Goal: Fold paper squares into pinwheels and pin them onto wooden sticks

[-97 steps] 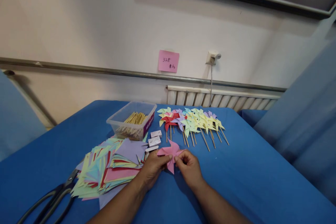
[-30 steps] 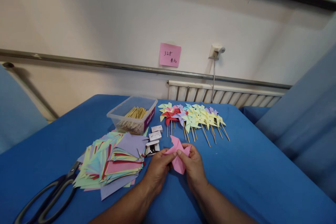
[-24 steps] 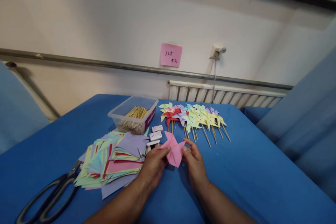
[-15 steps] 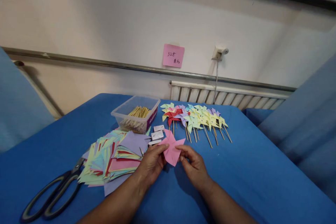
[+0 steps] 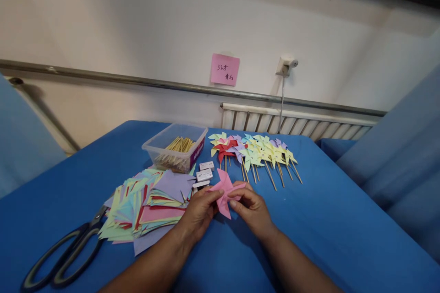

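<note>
A pink paper pinwheel (image 5: 224, 186) is held just above the blue table (image 5: 326, 219) between both hands. My left hand (image 5: 198, 213) pinches its left side with thumb and fingers closed. My right hand (image 5: 252, 208) pinches its right side, fingers curled over the middle fold. The pinwheel's lower tip points down between the two hands. No stick is visible on it.
A pile of cut coloured paper squares (image 5: 151, 203) lies left of my hands, with black scissors (image 5: 62, 261) beyond. A clear box of wooden sticks (image 5: 175, 149) and small white boxes (image 5: 205, 175) sit behind. Finished pinwheels on sticks (image 5: 254, 153) lie in a row at the back.
Both hands have kept hold of the pink pinwheel and turned it slightly; my right fingers have closed further over its middle. Nothing else on the table has moved.
</note>
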A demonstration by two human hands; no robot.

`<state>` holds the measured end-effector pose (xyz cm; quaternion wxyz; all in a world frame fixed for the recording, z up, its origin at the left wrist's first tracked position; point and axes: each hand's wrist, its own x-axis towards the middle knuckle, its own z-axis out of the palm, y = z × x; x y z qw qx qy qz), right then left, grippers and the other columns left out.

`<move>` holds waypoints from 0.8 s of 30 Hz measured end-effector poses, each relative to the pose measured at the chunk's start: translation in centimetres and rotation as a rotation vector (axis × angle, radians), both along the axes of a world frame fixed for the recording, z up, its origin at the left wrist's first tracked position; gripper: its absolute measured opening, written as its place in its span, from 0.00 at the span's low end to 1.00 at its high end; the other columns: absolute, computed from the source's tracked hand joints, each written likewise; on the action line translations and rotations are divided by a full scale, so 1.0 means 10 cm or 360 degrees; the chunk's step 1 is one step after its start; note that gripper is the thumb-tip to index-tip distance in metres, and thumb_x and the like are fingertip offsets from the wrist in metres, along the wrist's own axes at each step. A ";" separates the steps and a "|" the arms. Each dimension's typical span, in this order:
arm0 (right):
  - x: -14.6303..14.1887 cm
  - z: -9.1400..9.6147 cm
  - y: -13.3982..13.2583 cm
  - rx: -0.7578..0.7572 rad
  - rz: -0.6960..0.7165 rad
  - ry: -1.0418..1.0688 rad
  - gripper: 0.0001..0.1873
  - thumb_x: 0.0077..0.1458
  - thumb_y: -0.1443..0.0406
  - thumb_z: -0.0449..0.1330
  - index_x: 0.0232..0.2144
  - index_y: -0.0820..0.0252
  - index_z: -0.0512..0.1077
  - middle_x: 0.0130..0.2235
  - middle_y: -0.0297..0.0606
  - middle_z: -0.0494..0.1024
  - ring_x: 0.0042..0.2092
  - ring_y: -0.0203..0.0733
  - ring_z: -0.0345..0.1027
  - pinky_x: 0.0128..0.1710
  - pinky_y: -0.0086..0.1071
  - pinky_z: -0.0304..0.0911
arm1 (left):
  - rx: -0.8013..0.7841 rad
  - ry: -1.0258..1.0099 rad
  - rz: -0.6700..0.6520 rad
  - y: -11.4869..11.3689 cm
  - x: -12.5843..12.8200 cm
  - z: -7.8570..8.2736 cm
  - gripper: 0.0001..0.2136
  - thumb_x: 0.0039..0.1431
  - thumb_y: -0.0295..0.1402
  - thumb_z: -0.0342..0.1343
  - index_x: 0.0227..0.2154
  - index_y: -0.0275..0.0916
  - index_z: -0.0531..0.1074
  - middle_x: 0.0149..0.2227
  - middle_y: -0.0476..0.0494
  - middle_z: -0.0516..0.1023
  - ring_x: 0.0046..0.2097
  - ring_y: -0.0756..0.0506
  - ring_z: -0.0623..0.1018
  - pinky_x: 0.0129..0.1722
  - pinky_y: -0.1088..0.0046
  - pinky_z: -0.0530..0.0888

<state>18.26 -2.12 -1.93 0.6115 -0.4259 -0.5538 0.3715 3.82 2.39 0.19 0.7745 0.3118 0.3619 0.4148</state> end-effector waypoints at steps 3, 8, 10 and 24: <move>0.01 -0.03 0.01 -0.0059 0.0013 -0.0056 0.03 0.47 0.66 0.63 0.28 0.56 0.77 0.35 0.36 0.72 0.38 0.39 0.67 0.37 0.31 0.62 | -0.0004 0.0007 0.0006 0.00 0.00 -0.01 0.06 0.41 0.29 0.65 0.24 0.35 0.75 0.23 0.48 0.77 0.27 0.49 0.74 0.32 0.72 0.70; 0.00 -0.12 0.03 -0.0194 -0.0051 0.0010 0.06 0.48 0.63 0.63 0.24 0.60 0.73 0.26 0.32 0.70 0.29 0.35 0.63 0.31 0.29 0.59 | 0.0002 0.0037 -0.0024 -0.01 0.02 -0.03 0.06 0.42 0.29 0.65 0.24 0.34 0.74 0.22 0.48 0.76 0.26 0.50 0.73 0.31 0.73 0.69; 0.00 -0.13 0.04 -0.0233 -0.0026 0.0092 0.08 0.49 0.61 0.62 0.24 0.61 0.72 0.26 0.32 0.70 0.29 0.35 0.63 0.31 0.29 0.59 | 0.0016 0.0044 -0.0054 -0.02 0.03 -0.01 0.06 0.42 0.29 0.65 0.25 0.33 0.75 0.22 0.47 0.76 0.26 0.50 0.73 0.31 0.73 0.69; 0.05 -0.22 0.09 -0.0181 -0.0036 0.0065 0.10 0.46 0.62 0.63 0.20 0.60 0.68 0.31 0.35 0.72 0.31 0.36 0.63 0.33 0.30 0.59 | 0.0037 0.0060 -0.0162 -0.02 0.03 -0.07 0.09 0.42 0.31 0.66 0.27 0.33 0.75 0.24 0.45 0.77 0.28 0.49 0.74 0.32 0.73 0.69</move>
